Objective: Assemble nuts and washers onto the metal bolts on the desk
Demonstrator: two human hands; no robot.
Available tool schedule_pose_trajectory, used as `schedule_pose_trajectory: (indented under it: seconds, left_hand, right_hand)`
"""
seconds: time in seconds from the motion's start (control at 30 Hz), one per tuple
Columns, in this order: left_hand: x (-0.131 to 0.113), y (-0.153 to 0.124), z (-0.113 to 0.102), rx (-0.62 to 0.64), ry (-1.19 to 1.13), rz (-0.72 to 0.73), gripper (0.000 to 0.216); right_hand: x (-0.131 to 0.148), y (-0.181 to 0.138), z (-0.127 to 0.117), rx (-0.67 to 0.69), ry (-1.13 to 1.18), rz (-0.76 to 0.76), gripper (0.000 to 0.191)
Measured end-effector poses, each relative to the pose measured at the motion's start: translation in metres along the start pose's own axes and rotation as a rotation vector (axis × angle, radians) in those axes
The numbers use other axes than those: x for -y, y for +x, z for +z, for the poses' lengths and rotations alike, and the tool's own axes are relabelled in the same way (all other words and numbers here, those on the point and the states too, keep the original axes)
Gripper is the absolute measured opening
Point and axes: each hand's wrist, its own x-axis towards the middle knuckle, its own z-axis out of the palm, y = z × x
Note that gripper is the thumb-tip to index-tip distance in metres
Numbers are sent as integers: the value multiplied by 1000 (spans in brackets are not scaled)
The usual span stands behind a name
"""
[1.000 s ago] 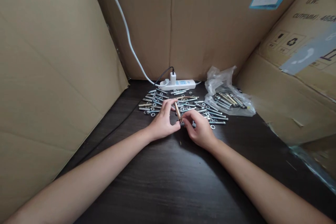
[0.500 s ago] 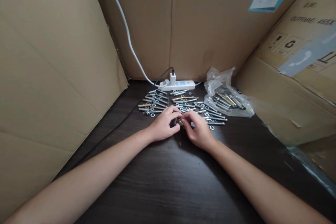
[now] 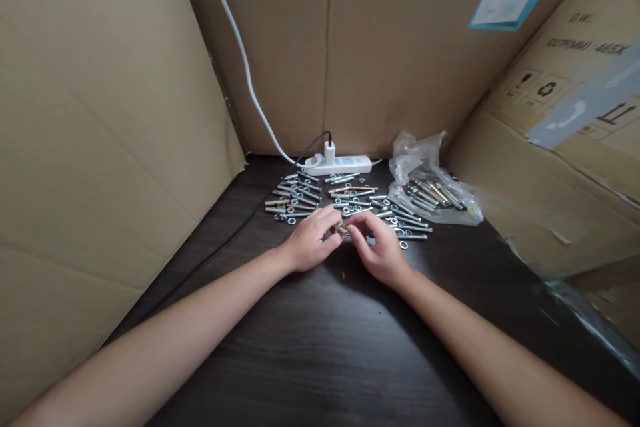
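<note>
Between my two hands is a small gold-coloured bolt; most of its length is hidden by my fingers. My left hand is closed around it, thumb and forefinger pressed on its sides. My right hand pinches at the bolt's near end with thumb and forefinger; whether a washer or nut is in that pinch cannot be made out. Just beyond the hands lie rows of silver and gold bolts with loose washers among them. One washer lies to the right of my right hand.
A white power strip with a charger and cables stands against the back cardboard box. At the right rear, a clear plastic bag holds more bolts. A black cable crosses the dark table at left. Cardboard walls rise on both sides.
The gold-coloured bolt shows more between my hands now. My right fingertips have shifted slightly away from the left hand. The view has tilted a little.
</note>
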Motion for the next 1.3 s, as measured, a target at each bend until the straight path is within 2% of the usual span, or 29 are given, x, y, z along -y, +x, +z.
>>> schedule_pose_trajectory:
  seconds: [0.1,0.23,0.37,0.47,0.9,0.97,1.13,1.3]
  left_hand:
    - [3,1,-1,-80,-72,-47,12]
    - [4,2,-3,-102,-127,-48,15]
    - [3,2,-4,-104,-127,-54,15]
    - [2,2,-3,-115,-118,-66,16]
    - [5,3,-1,-108,-109,-93,17]
    - [6,3,-1,-115,-105,-97,17]
    - [7,3,1,-122,-62,-124,18]
    - [6,3,2,-79,-2,-139,15]
  right_hand:
    - [-4,2,-2,15,-189,17,10]
    - [-2,3,-3,163,-512,5,12]
    - [3,3,-4,135,-742,-52,14]
    - [3,2,-5,135,-793,-90,12]
    - [-1,2,-2,176,-757,-57,6]
    - [1,3,-4,148,-689,-59,6]
    - [8,4,-10,-24,-368,-126,3]
    - [11,4,-10,-15,-256,-161,6]
